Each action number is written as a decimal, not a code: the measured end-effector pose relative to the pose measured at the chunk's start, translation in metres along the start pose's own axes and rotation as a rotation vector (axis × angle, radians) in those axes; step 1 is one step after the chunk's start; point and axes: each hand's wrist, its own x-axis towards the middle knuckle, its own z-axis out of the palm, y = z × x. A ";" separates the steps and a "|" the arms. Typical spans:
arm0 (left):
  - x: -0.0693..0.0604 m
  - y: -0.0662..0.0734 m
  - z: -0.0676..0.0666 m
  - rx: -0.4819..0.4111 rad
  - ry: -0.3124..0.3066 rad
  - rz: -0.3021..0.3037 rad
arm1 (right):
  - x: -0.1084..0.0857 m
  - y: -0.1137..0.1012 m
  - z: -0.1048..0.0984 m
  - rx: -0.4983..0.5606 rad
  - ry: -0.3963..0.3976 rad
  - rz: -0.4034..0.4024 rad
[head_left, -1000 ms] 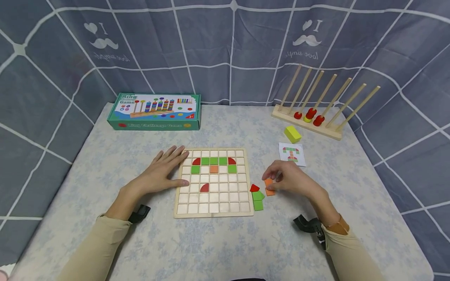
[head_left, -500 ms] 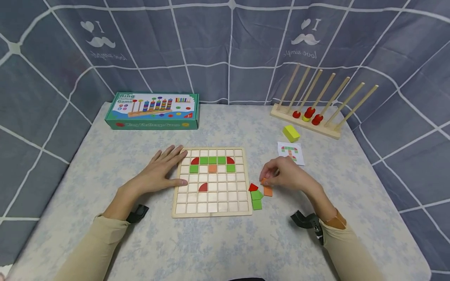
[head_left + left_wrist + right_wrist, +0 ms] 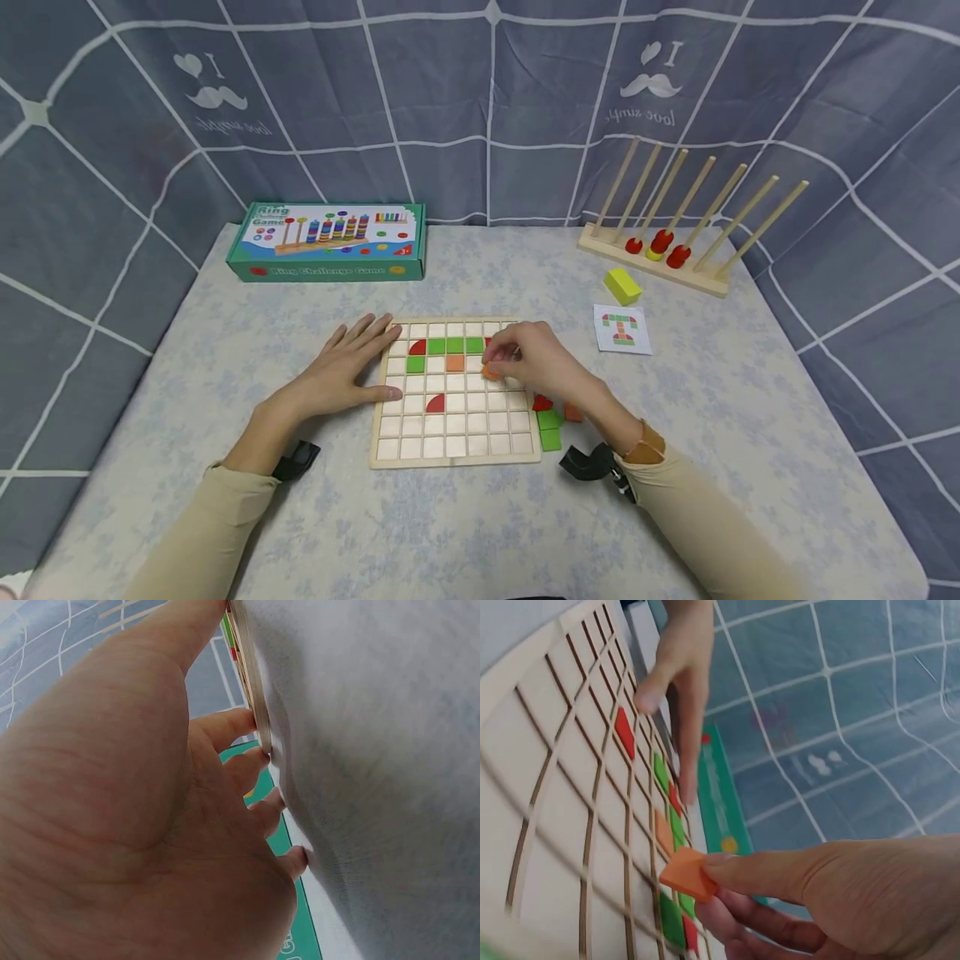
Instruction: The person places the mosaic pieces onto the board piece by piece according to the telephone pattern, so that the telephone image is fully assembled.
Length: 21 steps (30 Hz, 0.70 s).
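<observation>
Between thumb and fingers my right hand [image 3: 536,360] pinches an orange square tile [image 3: 688,874], held just above the right part of the wooden grid board [image 3: 456,461]. My left hand [image 3: 333,371] rests at the board's left edge, fingers spread, thumb on the rim. Set in the board are green square tiles [image 3: 454,345], red quarter-round tiles [image 3: 436,404] and one orange square tile [image 3: 455,362]. The right hand hides part of the upper right cells. Loose beside the board's right edge lie green tiles [image 3: 550,438], a red piece [image 3: 542,403] and another orange tile [image 3: 573,413].
A pattern card [image 3: 623,330] lies right of the board, with a yellow block [image 3: 622,287] behind it. Farther back stands a wooden peg rack [image 3: 652,263] with a few red and yellow beads. A green game box [image 3: 327,242] sits at the back left.
My right hand has picked up an orange tile from beside the board and carried it left over the grid. One orange tile stays on the table. The left hand keeps its place.
</observation>
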 end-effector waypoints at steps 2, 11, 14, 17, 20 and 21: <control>0.000 0.001 0.000 -0.003 0.001 0.003 | 0.006 -0.006 0.007 0.000 -0.007 -0.024; -0.001 0.002 -0.001 -0.009 0.006 -0.009 | 0.024 -0.020 0.033 -0.022 -0.020 -0.105; -0.001 0.002 0.000 -0.008 0.002 -0.012 | 0.024 -0.020 0.037 -0.038 -0.021 -0.110; -0.001 0.002 0.000 -0.005 0.001 -0.014 | 0.022 -0.018 0.039 -0.044 -0.015 -0.122; 0.000 0.002 0.000 -0.002 0.001 -0.015 | 0.017 -0.017 0.039 -0.046 -0.009 -0.138; 0.000 0.002 0.000 -0.001 0.000 -0.016 | 0.014 -0.016 0.039 -0.046 -0.013 -0.141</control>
